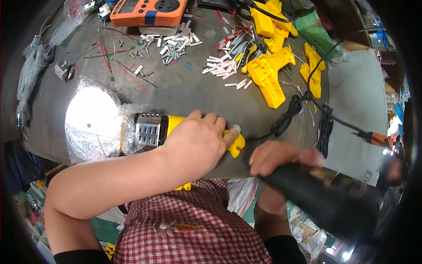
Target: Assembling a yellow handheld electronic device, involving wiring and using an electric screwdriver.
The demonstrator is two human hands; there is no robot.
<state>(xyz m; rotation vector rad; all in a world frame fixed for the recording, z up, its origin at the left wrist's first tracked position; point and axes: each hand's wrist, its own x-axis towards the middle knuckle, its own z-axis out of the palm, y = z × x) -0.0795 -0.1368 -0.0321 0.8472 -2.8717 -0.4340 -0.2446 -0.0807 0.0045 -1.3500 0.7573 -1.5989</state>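
Across the near part of the bench lies a power tool with a yellow body, a perforated metal sleeve and a wide round end in bubble wrap, which shines bright white. My left hand is closed over its yellow handle, fingers wrapped round the far side. A black cord runs from the handle's right end. At the bench's near right edge, my right hand is curled around a long dark thing. Motion smears that thing, so its kind cannot be made out.
Yellow plastic housing halves, pliers and piles of white sleeves lie on the far bench. An orange multimeter stands far left of them. Coiled black cords lie right, beside a grey-white panel. An orange-and-black tool hangs at right.
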